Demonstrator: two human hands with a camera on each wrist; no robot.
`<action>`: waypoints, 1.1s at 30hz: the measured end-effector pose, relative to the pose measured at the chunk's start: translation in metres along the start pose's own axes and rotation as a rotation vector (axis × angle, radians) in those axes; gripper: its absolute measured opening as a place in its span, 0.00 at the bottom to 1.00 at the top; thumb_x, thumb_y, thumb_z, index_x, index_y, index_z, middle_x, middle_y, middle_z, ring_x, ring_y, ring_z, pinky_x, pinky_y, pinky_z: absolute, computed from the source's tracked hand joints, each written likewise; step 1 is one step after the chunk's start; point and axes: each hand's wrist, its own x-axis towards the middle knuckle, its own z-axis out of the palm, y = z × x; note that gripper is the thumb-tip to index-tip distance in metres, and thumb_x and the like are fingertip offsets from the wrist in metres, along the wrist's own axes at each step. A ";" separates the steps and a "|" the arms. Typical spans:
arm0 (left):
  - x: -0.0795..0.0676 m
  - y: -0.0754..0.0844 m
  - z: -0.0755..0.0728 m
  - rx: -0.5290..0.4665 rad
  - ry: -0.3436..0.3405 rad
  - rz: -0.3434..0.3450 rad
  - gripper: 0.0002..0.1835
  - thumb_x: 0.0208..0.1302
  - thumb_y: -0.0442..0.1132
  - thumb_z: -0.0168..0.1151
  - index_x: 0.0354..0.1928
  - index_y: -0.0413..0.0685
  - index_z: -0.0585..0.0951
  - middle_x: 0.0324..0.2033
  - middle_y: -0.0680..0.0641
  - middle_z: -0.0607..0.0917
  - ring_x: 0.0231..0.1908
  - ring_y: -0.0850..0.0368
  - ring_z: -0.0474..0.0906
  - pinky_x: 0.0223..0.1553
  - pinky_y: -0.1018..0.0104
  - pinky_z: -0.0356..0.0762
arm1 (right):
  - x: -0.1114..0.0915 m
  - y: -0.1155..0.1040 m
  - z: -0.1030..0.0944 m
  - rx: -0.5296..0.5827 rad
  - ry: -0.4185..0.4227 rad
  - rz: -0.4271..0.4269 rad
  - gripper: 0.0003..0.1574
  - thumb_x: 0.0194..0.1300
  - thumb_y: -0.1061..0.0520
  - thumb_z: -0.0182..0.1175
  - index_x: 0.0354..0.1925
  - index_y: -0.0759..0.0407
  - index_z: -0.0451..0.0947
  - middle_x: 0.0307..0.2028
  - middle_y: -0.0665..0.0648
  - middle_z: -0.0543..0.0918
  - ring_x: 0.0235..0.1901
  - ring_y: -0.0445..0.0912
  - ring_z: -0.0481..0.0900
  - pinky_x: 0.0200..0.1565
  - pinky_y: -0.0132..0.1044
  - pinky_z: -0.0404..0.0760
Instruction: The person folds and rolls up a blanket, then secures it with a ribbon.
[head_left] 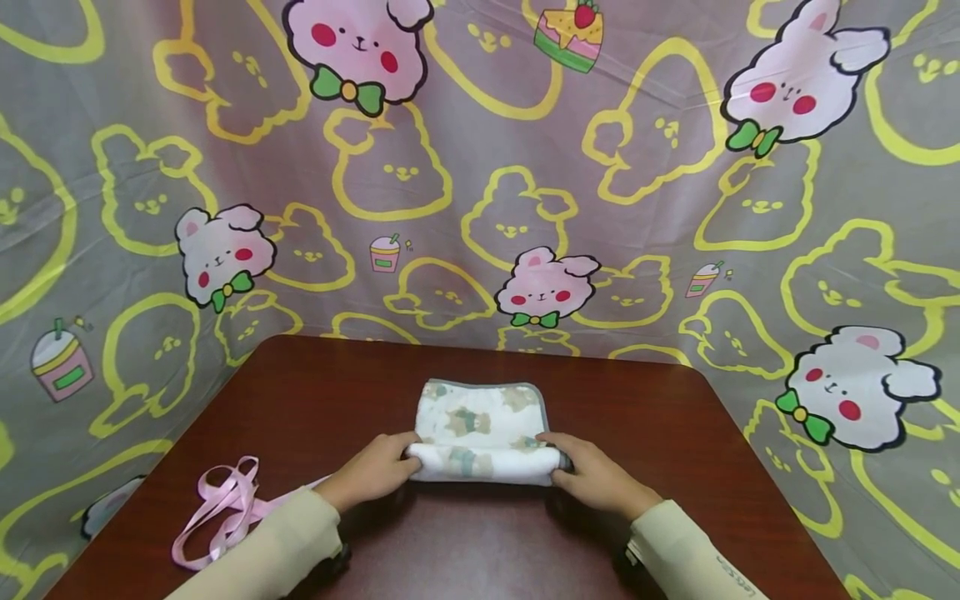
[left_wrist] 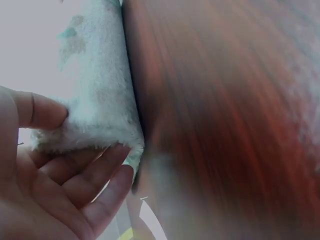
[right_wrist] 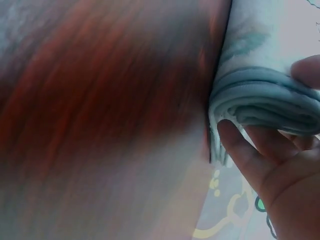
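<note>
A small white towel [head_left: 468,414] with brown and green bear prints and a grey-green edge lies on the table, its near part rolled up. My left hand [head_left: 378,471] grips the left end of the roll; in the left wrist view the thumb rests on the fluffy cloth [left_wrist: 100,85] and the fingers are beneath its end. At the opposite end, my right hand [head_left: 600,475] holds the roll between thumb and fingers. The right wrist view shows the spiral layers of the rolled edge [right_wrist: 270,107]. Beyond the roll, the flat part of the towel extends toward the back.
A loosely tangled pink ribbon [head_left: 232,504] lies at the table's left, one strand running behind the left forearm. The dark red-brown wooden table [head_left: 637,400] has rounded back corners. Patterned cloth curtains [head_left: 450,217] with cartoon rabbits hang around the back and sides.
</note>
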 end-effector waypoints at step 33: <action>-0.001 0.007 -0.001 -0.141 0.000 -0.163 0.15 0.63 0.35 0.58 0.52 0.43 0.76 0.20 0.56 0.74 0.19 0.62 0.70 0.23 0.65 0.70 | 0.000 -0.003 -0.003 0.052 0.008 0.067 0.28 0.74 0.50 0.52 0.68 0.58 0.66 0.65 0.59 0.70 0.66 0.55 0.64 0.63 0.56 0.62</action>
